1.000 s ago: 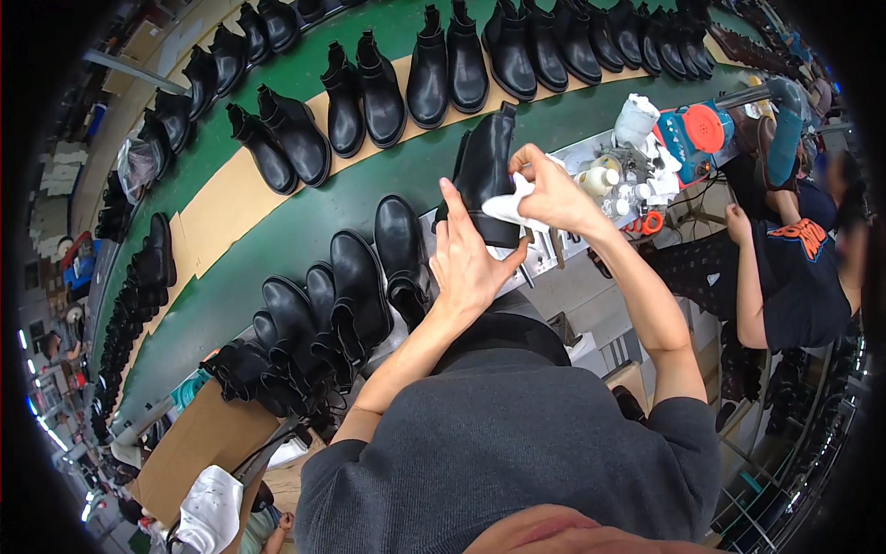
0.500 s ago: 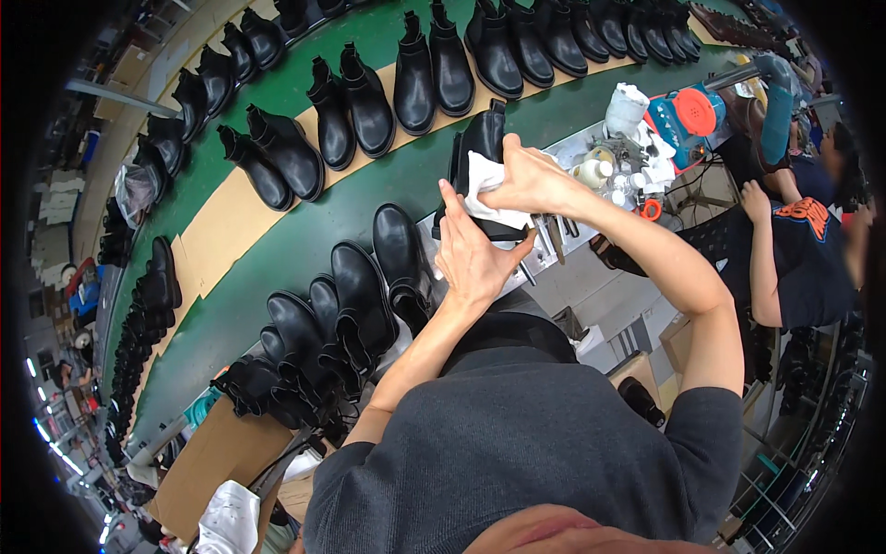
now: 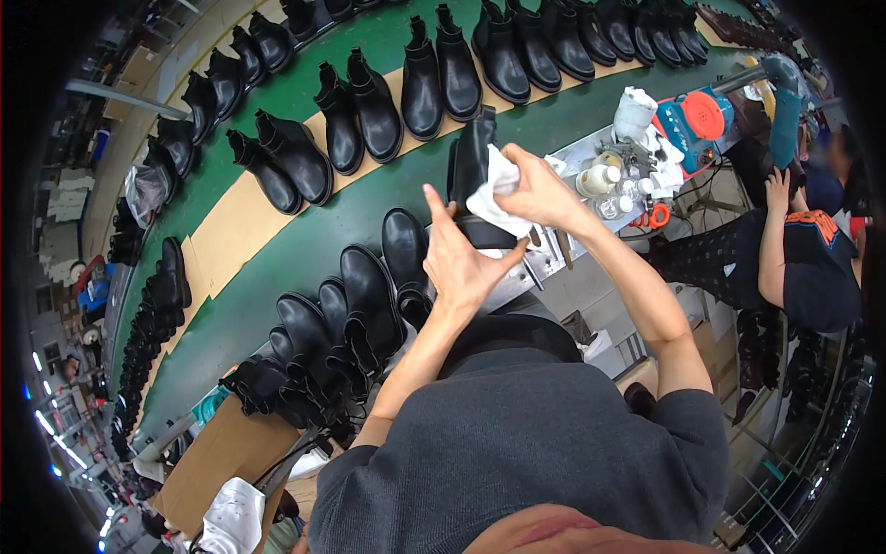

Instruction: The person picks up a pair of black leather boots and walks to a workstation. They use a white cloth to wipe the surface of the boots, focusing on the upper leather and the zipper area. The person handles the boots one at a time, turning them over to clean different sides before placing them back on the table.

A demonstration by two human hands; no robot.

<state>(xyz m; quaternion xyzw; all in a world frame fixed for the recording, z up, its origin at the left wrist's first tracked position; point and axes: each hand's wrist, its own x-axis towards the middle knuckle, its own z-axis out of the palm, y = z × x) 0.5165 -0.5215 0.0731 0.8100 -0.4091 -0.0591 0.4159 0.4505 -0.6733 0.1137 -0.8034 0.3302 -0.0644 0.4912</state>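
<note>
A black ankle boot (image 3: 475, 152) lies in front of me at the bench edge, its shaft pointing away. My left hand (image 3: 456, 268) grips its near end between thumb and fingers, with the index finger stretched up along the left side. In my right hand (image 3: 543, 192) a white cloth (image 3: 499, 183) is pinched and pressed against the boot's upper. The cloth and my fingers cover the boot's middle. Close to my left hand, another black boot (image 3: 403, 245) leans in a group of several boots (image 3: 369, 286).
Pairs of black boots (image 3: 423, 88) stand along brown paper (image 3: 221, 245) on the green bench (image 3: 388, 185). Bottles (image 3: 600, 178), an orange tape-like ring (image 3: 658, 216) and a blue-and-orange device (image 3: 694, 118) sit at right. A co-worker's arm (image 3: 773, 235) is beyond. A cardboard box (image 3: 217, 457) stands lower left.
My right hand and the cloth have shifted slightly toward me over the boot, and my right elbow has come lower and inward. My left hand keeps its grip. The co-worker has moved.
</note>
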